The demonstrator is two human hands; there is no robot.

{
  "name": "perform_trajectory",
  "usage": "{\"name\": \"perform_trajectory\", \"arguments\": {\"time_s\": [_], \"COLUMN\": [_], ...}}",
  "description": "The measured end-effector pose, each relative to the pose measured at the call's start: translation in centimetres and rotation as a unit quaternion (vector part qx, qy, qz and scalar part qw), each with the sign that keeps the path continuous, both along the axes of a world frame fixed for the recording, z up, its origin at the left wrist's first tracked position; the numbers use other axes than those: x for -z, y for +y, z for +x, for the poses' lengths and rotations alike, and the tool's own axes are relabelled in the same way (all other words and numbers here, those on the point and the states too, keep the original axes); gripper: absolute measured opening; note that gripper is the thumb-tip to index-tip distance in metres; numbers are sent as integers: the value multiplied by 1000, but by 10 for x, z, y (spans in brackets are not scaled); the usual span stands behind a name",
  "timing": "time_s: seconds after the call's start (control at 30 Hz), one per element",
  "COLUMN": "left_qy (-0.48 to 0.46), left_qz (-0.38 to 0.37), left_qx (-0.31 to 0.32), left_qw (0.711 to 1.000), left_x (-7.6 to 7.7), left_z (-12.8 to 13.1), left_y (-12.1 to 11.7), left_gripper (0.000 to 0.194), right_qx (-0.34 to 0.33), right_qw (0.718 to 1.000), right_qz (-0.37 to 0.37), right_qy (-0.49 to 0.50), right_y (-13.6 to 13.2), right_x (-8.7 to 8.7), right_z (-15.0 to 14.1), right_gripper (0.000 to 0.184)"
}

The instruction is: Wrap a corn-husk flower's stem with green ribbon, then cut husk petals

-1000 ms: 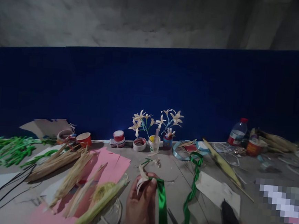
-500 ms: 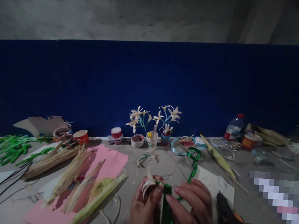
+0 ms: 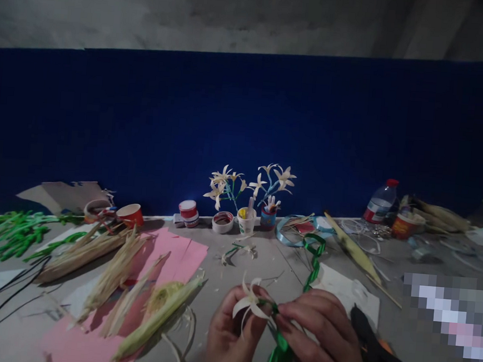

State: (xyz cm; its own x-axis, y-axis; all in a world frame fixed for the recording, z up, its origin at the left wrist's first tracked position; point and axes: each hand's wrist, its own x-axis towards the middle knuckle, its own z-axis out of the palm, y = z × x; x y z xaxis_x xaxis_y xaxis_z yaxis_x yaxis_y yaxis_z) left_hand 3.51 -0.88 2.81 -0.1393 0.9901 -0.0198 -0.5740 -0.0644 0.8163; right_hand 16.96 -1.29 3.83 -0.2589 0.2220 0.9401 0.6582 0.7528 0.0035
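Note:
My left hand is closed round the base of a small pale husk flower, low in the middle of the view. Just to its right, my right hand pinches a shiny green ribbon against the flower's stem. The ribbon hangs down between both hands and also trails back across the grey table toward a light-blue ribbon roll. A black glue gun lies just right of my right hand.
Dried corn husks and a corn cob lie on pink paper at left. Green leaf strips fill the far left. Finished husk flowers, small cups, tape rolls and a water bottle line the blue wall.
A second ago only my left hand held the flower and ribbon. My right hand came in and gripped the ribbon at the stem; the flower's petals now point up and outward.

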Motion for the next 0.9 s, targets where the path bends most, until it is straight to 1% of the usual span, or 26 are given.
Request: {"name": "perform_trajectory", "arguments": {"time_s": [0.1,0.2,0.27,0.3,0.33,0.37,0.4,0.43,0.5,0.57,0.6,0.63,0.67,0.8,0.9], "left_qy": [32,58,67,67,63,58,55,51,52,62,68,75,81,96,86], "left_qz": [9,27,47,57,66,74,82,92,107,112,112,110,108,115,116], "left_qx": [27,48,56,61,67,74,84,96,130,167,184,200,214,255,281], "left_qw": [999,997,995,994,994,993,992,990,984,978,974,971,967,955,949], "left_x": [-2,-5,-5,-5,-4,-3,-2,-1,2,4,5,5,5,3,0], "left_z": [-4,-7,-8,-8,-8,-8,-9,-10,-12,-16,-18,-20,-22,-26,-27], "left_y": [-1,-2,-2,-2,-1,-1,0,1,3,6,7,9,10,14,15], "left_gripper": [26,23,21,20,20,19,19,20,20,20,20,20,20,16,16], "right_qx": [-14,-70,-122,-148,-169,-186,-201,-213,-240,-271,-283,-292,-299,-331,-357], "right_qw": [999,995,981,967,948,922,889,850,756,664,625,594,571,516,470], "right_qz": [-32,-66,-125,-165,-210,-257,-307,-354,-442,-521,-551,-576,-595,-624,-647], "right_qy": [7,35,89,124,170,222,274,328,419,463,474,480,480,485,483], "right_y": [-2,-1,-1,-1,-2,-2,-3,-4,-5,-4,-4,-3,-2,-1,0], "right_x": [-9,-11,-6,-2,1,5,8,10,11,10,9,7,5,-2,-1], "right_z": [0,1,2,2,2,1,1,0,0,1,1,2,3,3,2], "right_gripper": [16,15,15,15,16,17,17,16,14,16,18,20,21,27,30]}}
